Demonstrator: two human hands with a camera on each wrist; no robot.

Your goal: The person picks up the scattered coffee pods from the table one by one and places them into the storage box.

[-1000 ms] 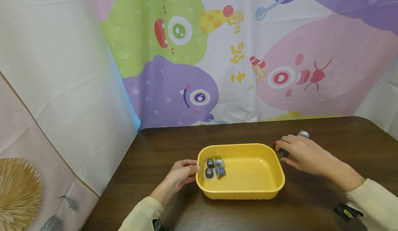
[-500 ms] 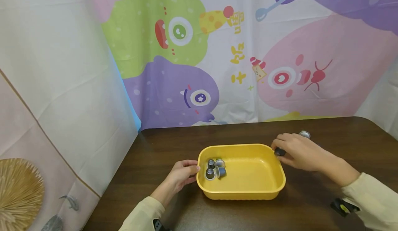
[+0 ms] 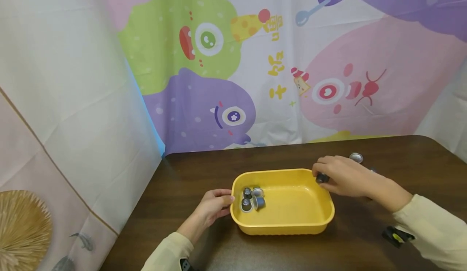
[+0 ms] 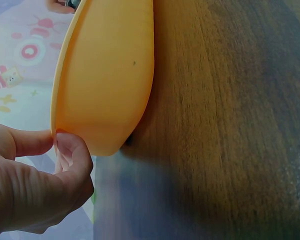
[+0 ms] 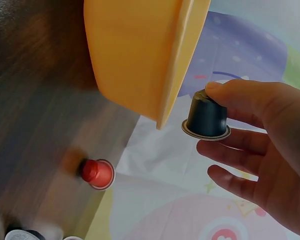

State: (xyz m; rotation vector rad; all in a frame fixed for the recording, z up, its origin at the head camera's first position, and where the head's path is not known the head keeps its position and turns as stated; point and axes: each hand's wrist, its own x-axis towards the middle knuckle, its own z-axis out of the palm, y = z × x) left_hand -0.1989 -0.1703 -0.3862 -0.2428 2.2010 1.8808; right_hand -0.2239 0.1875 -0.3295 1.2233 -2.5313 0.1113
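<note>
A yellow plastic basin [image 3: 282, 229] stands on the dark wooden table, with several coffee capsules [image 3: 258, 202] grouped at its left end. My left hand [image 3: 211, 207] pinches the basin's left rim between thumb and fingers, as the left wrist view shows closely. At the basin's right back corner, my right hand [image 3: 344, 176] holds a black coffee capsule [image 5: 207, 116] just above the rim. The thumb presses on its narrow end and the fingers support the wide flange. Below it in the right wrist view, a red capsule [image 5: 99, 173] lies on the table.
Another capsule [image 3: 356, 158] lies silver lid up behind my right hand, and more capsules show partly at the bottom of the right wrist view. A cartoon-printed cloth [image 3: 277, 121] hangs at the table's back edge [image 3: 204, 151].
My right hand has lifted the black capsule and moved left with it to the basin's right rim. The left hand keeps its grip on the rim, and the basin stays put.
</note>
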